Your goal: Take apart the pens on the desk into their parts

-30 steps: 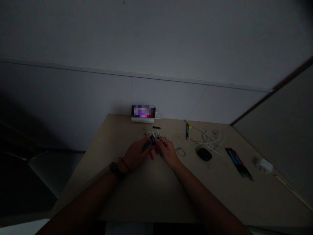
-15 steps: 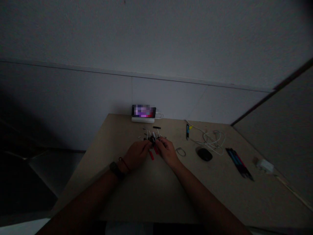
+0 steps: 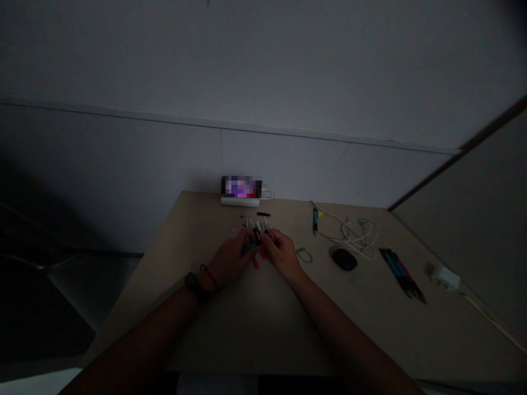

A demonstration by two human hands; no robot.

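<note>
Over the middle of the desk my hands work close together, fingertips nearly meeting. My left hand point(image 3: 230, 257), with a dark watch and a red band at the wrist, is closed on a blue pen barrel point(image 3: 250, 247). My right hand point(image 3: 283, 252) pinches at a small dark part by the barrel's end; its fingers hide most of it. Beneath the hands lie red pen barrels point(image 3: 256, 263). Just beyond the fingertips are thin white rods point(image 3: 267, 223) like refills, among small dark pieces. A short black piece point(image 3: 263, 214) lies farther back.
A lit phone point(image 3: 241, 187) leans on a white stand point(image 3: 240, 202) by the wall. To the right are a blue pen point(image 3: 315, 220), a tangled white cable point(image 3: 357, 237), a small grey loop point(image 3: 304, 255), a black mouse point(image 3: 344, 259), several pens point(image 3: 399, 271) and a white plug point(image 3: 447, 278).
A blue barrel now shows in my left hand, where none was visible before. The left fingers have shifted slightly upward; my right hand has barely moved.
</note>
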